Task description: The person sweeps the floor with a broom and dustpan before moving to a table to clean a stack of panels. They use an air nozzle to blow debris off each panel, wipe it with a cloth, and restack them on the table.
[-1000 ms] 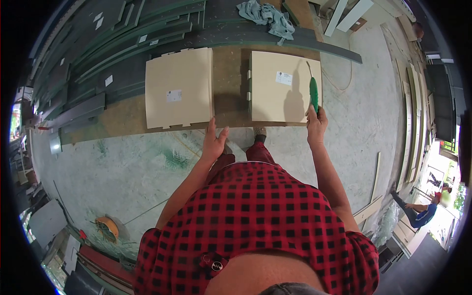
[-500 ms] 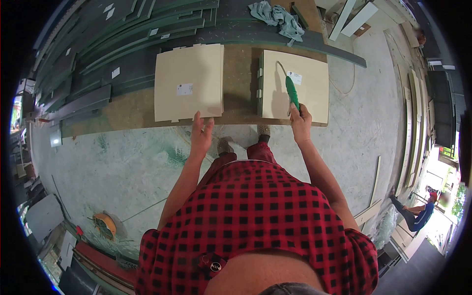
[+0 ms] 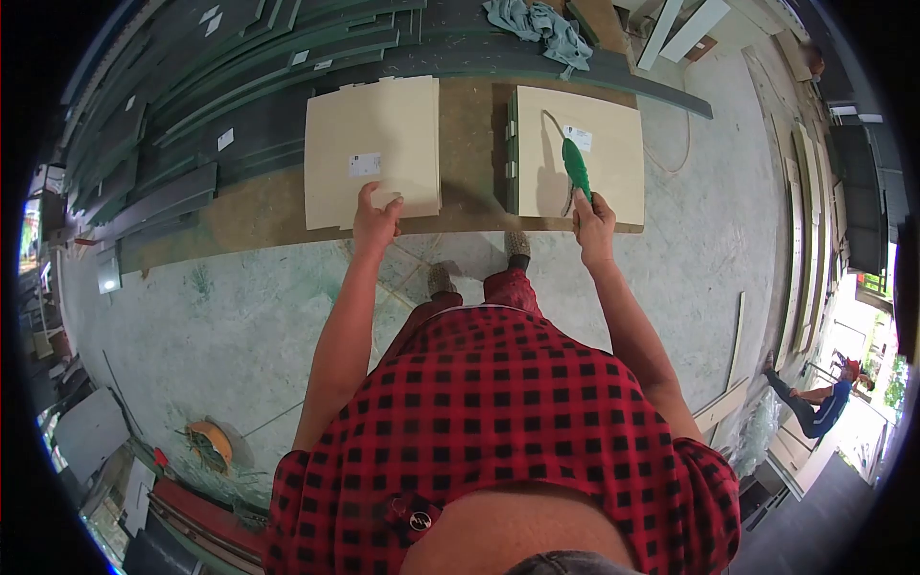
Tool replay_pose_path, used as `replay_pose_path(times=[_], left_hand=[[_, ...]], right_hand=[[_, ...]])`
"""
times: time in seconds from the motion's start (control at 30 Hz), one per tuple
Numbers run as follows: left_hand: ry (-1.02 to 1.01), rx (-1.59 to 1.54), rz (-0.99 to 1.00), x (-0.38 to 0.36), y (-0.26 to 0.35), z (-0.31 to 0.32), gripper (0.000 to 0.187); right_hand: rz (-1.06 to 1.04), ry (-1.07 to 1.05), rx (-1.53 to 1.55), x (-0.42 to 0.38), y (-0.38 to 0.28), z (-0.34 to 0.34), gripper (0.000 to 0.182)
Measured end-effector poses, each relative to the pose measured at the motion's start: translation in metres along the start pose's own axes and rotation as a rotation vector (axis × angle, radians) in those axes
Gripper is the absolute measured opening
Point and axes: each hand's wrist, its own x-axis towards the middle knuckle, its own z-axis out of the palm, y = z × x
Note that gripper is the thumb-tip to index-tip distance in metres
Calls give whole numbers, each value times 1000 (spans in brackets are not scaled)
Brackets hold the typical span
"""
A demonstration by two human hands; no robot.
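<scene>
My right hand (image 3: 594, 228) is closed around a green tool with a thin bent tip (image 3: 575, 165). The tool points away from me over the right-hand stack of cream panels (image 3: 613, 158), which has green edges and a white label (image 3: 578, 138). My left hand (image 3: 376, 218) is at the near edge of the left-hand stack of cream panels (image 3: 398, 125), its fingers apart and overlapping the top panel. Another white label (image 3: 365, 165) lies on that panel, just beyond my fingers.
Both stacks rest on a brown bench (image 3: 470, 125). Long dark green boards (image 3: 259, 105) are piled at the left and back. A grey cloth (image 3: 541, 36) lies behind. An orange reel (image 3: 209, 446) is on the floor at left. Another person (image 3: 826, 398) sits far right.
My left hand has moved forward and slightly left over the near edge of the left stack. My right hand has shifted slightly right with the green tool.
</scene>
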Motion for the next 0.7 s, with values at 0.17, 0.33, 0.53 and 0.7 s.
replay_pose_path(times=[0.17, 0.33, 0.53, 0.7], left_hand=[[-30, -11, -30, 1, 3, -4, 57], [-79, -29, -26, 2, 1, -9, 57], [-128, 19, -11, 6, 6, -16, 54], [-156, 36, 4, 8, 6, -20, 55]], right_hand=[[-81, 26, -121, -28, 8, -14, 21], [-46, 19, -155, -68, 18, -24, 18], [-76, 49, -233, -102, 34, -25, 17], [-27, 64, -213, -118, 35, -18, 20]])
